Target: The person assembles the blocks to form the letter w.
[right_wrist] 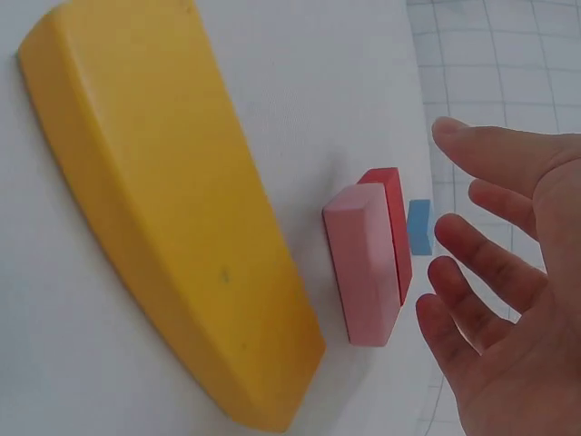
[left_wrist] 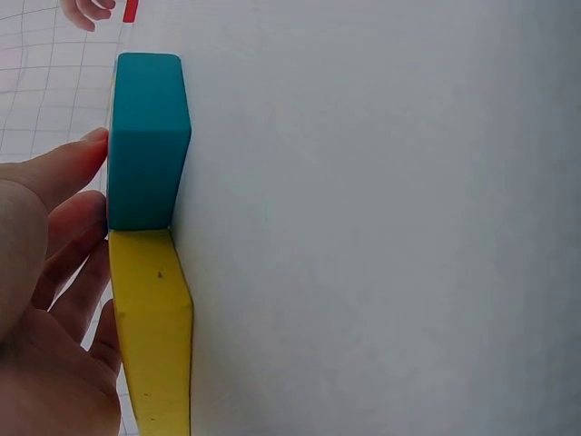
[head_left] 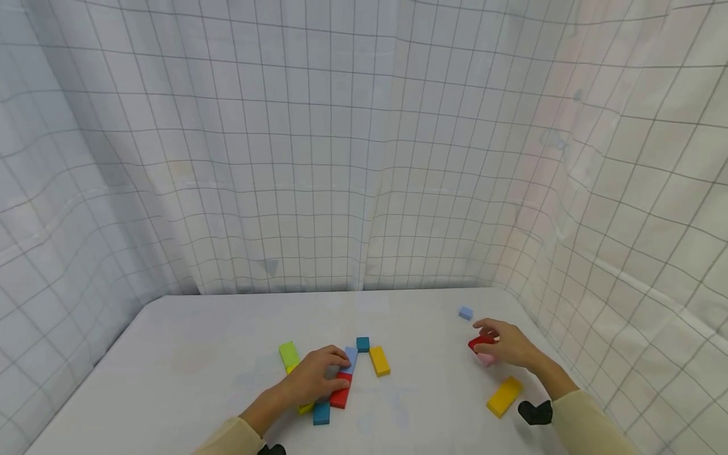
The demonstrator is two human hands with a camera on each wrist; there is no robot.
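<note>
Red block [head_left: 479,342], lower right of frame, beside pink block [right_wrist: 365,268] | probably light, rigid, smooth: pinch its long sides | right hand [head_left: 509,344]: fingers spread, nothing held | left hand [head_left: 309,377]: fingers loosely parted near teal block [left_wrist: 148,145], contact unclear

a red block [head_left: 341,397] lies flat on the white table [head_left: 426,398], end to end with a light blue block [head_left: 352,357], also flat and slightly farther back; both are partly hidden. well to the right, a 2nd red block [right_wrist: 397,216], partly covered, sits just behind a pink block [right_wrist: 359,268].
</note>
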